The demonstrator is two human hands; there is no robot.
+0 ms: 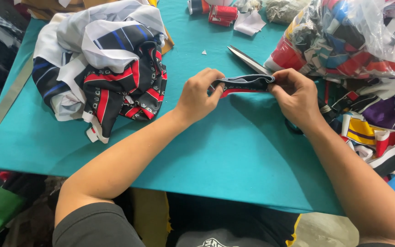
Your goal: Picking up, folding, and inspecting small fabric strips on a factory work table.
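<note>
Both hands hold one narrow strip of dark cloth with a red edge (245, 84) just above the teal table (225, 146). My left hand (200, 93) pinches its left end with fingers closed. My right hand (296, 96) grips its right end. A pair of metal scissors (248, 59) lies on the table right behind the strip, blades pointing to the far left; their handles are hidden under my right hand.
A heap of white, navy, black and red cloth pieces (104, 68) sits at the left. A clear plastic bag of coloured scraps (344, 36) and loose folded pieces (376, 128) crowd the right edge. Red rolled pieces (222, 13) lie at the far edge.
</note>
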